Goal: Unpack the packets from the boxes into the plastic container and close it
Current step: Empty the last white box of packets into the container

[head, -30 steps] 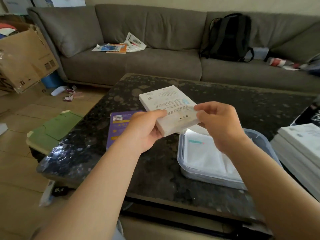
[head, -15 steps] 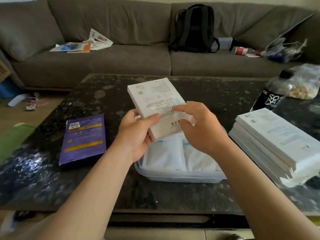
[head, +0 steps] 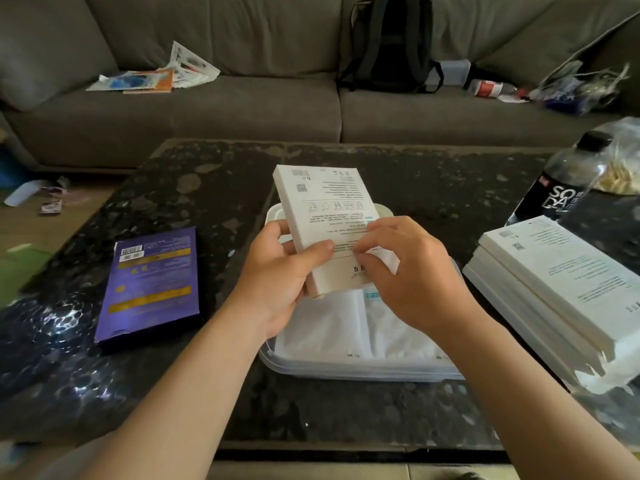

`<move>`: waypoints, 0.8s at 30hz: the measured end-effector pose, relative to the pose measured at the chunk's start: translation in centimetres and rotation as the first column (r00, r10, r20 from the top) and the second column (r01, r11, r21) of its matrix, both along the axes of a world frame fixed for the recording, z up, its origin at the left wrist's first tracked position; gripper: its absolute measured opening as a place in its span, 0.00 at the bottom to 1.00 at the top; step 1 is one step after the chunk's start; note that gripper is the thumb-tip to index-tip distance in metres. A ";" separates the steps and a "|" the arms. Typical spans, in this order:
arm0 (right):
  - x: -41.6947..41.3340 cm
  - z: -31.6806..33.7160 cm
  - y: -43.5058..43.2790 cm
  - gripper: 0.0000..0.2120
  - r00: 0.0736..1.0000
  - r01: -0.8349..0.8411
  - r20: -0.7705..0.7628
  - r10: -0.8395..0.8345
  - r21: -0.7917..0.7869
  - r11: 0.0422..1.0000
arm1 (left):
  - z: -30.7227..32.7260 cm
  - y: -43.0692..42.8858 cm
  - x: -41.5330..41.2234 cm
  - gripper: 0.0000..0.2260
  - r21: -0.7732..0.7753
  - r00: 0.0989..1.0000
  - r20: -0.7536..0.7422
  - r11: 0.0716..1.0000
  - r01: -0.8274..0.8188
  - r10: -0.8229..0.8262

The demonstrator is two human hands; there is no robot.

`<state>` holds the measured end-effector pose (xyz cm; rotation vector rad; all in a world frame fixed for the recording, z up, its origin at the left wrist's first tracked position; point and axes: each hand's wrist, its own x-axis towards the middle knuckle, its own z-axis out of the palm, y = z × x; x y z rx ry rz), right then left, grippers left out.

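Note:
My left hand [head: 284, 278] grips the near end of a flat white box [head: 322, 209], held tilted above the clear plastic container [head: 346, 370]. My right hand [head: 408, 271] pinches a white flap or strip at that box's near end, fingers curled over it. White packets [head: 346, 327] lie inside the container. A stack of several white boxes [head: 554, 282] sits at the table's right. A purple box [head: 152, 282] lies flat to the left.
A dark speckled table [head: 207, 188] carries everything. A dark soda bottle [head: 561, 188] and a clear bag stand at the right rear. Behind is a grey sofa [head: 242, 109] with papers and a black backpack [head: 391, 43].
The view has swung right and tipped down. The box now stands steeper over the container, and my right hand has curled onto the flap at its near end.

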<state>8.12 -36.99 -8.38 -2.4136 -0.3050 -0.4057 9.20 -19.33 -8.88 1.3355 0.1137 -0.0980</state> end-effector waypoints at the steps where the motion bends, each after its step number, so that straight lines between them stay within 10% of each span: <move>1: 0.1 0.0 0.1 0.06 1.000 -0.002 0.004 0.002 -0.007 1.000 | 0.0 0.0 0.0 0.17 0.001 1.000 0.001 1.000 -0.002 0.002; 15: 0.2 0.4 0.3 0.09 0.986 0.000 -0.166 0.029 0.175 0.985 | 0.3 0.7 0.1 0.18 -0.008 1.000 0.004 1.000 -0.018 0.018; 24: 0.4 -0.6 0.4 0.03 0.996 -0.009 0.093 -0.003 0.129 0.992 | 0.3 0.7 -0.1 0.18 0.012 0.999 0.036 1.000 0.008 -0.008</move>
